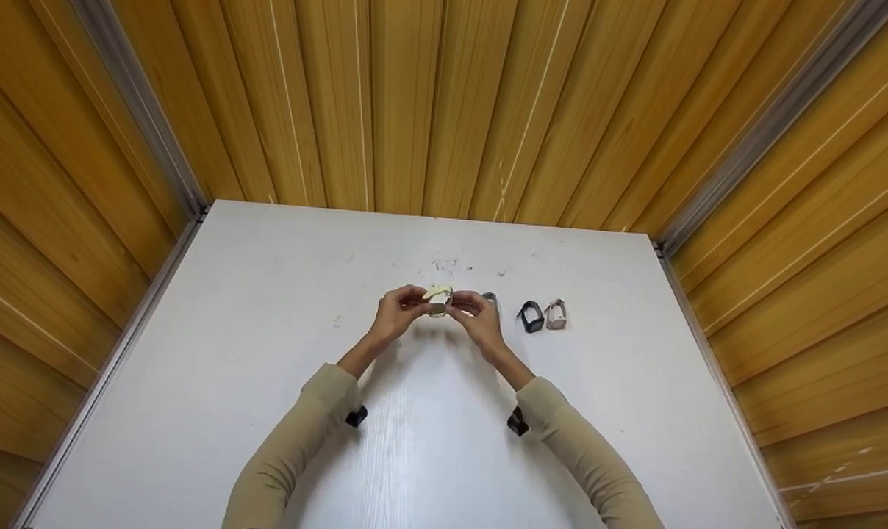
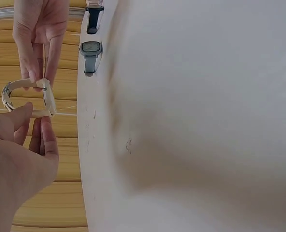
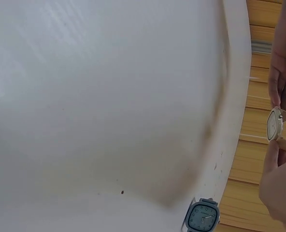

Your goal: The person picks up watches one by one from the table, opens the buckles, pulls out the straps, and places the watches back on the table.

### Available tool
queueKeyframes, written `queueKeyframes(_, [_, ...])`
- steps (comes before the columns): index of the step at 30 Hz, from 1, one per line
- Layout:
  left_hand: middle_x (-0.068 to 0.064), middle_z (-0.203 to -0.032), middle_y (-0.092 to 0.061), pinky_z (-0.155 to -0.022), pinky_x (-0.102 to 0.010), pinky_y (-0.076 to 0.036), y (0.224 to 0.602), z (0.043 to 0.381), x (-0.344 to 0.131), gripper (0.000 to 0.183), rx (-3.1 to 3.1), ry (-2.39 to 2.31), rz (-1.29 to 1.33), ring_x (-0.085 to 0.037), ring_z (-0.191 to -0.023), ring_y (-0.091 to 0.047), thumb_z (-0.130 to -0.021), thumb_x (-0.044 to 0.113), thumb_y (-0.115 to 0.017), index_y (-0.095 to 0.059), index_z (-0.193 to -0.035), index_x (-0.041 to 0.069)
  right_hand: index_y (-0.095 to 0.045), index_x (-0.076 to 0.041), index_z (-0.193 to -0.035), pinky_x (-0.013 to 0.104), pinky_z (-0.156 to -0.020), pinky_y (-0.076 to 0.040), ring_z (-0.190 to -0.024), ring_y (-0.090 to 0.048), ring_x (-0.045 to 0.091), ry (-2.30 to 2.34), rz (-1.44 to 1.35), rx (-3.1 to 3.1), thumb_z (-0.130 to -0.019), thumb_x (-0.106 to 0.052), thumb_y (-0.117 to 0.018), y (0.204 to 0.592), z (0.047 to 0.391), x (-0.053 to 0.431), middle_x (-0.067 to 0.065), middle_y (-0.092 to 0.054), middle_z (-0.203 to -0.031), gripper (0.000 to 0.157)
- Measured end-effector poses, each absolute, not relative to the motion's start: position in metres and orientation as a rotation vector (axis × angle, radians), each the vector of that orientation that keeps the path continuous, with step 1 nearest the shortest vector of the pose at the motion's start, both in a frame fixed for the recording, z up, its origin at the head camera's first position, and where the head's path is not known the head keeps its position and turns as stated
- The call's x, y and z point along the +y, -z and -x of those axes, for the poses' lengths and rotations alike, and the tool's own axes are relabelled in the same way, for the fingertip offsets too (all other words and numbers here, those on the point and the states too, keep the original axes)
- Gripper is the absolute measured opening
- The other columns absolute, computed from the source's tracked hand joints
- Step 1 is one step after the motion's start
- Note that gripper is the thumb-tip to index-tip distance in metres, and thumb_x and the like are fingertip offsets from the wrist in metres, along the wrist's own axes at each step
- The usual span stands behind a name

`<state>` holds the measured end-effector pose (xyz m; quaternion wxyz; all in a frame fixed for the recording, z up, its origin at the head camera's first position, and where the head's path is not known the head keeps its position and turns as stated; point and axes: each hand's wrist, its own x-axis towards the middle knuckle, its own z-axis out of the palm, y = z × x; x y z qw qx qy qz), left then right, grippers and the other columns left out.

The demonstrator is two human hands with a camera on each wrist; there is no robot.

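A cream wristwatch (image 1: 438,292), its strap closed into a loop, is held up above the table between both hands. My left hand (image 1: 394,314) pinches one side of the strap between thumb and fingers. On the opposite side, my right hand (image 1: 481,319) pinches the strap close to the case. The right wrist view shows the pale dial (image 3: 273,124) facing toward the table side. Just beyond the right hand stands a grey-blue watch (image 2: 91,50), mostly hidden by that hand in the head view.
To the right of the hands, a black watch (image 1: 532,317) and a pale pink watch (image 1: 556,314) stand side by side on the white table (image 1: 267,294). Small dark marks (image 1: 444,264) dot the tabletop beyond the hands. Wood-patterned walls (image 1: 407,110) enclose the back and sides.
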<state>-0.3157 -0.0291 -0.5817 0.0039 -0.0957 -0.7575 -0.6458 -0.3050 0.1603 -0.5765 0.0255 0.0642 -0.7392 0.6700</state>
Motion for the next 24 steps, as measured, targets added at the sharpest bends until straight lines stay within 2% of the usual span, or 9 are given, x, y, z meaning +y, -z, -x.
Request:
queueKeyframes(7, [-0.024,-0.107,-0.072,-0.094,-0.04,-0.06,0.586,0.314,-0.036,0.02,-2.351,1.916,0.446,-0.036,-0.103,-0.07,-0.09,-0.002,-0.073,-0.069,-0.109,-0.007,-0.063,0.018,-0.114,0.025,-0.088,-0.058,-0.109,-0.07,0.039,-2.001,-0.279,-2.305,-0.09,0.006,-0.071,0.56,0.289,0.155,0.032,-0.069,-0.115,0.028])
queueKeyframes(16, [-0.025,-0.106,-0.073,-0.092,-0.039,-0.061,0.588,0.315,-0.035,0.019,-2.323,1.924,0.436,-0.037,-0.102,-0.071,-0.089,-0.005,-0.074,-0.069,-0.108,-0.008,-0.064,0.017,-0.118,0.046,-0.096,-0.057,-0.111,-0.066,0.049,-1.962,-0.363,-2.286,-0.09,0.009,-0.07,0.569,0.296,0.157,0.038,-0.066,-0.119,0.029])
queueKeyframes(19, [-0.025,-0.106,-0.073,-0.093,-0.038,-0.061,0.589,0.315,-0.035,0.019,-2.332,1.911,0.443,-0.037,-0.102,-0.071,-0.089,-0.004,-0.074,-0.069,-0.108,-0.007,-0.066,0.013,-0.119,0.044,-0.096,-0.057,-0.11,-0.068,0.043,-1.938,-0.355,-2.277,-0.091,0.005,-0.071,0.579,0.303,0.158,0.034,-0.068,-0.119,0.029])
queueKeyframes(24, [-0.025,-0.106,-0.073,-0.093,-0.037,-0.061,0.59,0.316,-0.035,0.019,-2.343,1.919,0.433,-0.038,-0.104,-0.071,-0.09,-0.005,-0.073,-0.069,-0.108,-0.007,-0.069,0.007,-0.122,0.035,-0.095,-0.058,-0.106,-0.071,0.022,-1.952,-0.342,-2.257,-0.093,-0.002,-0.072,0.585,0.308,0.161,0.026,-0.071,-0.12,0.031])
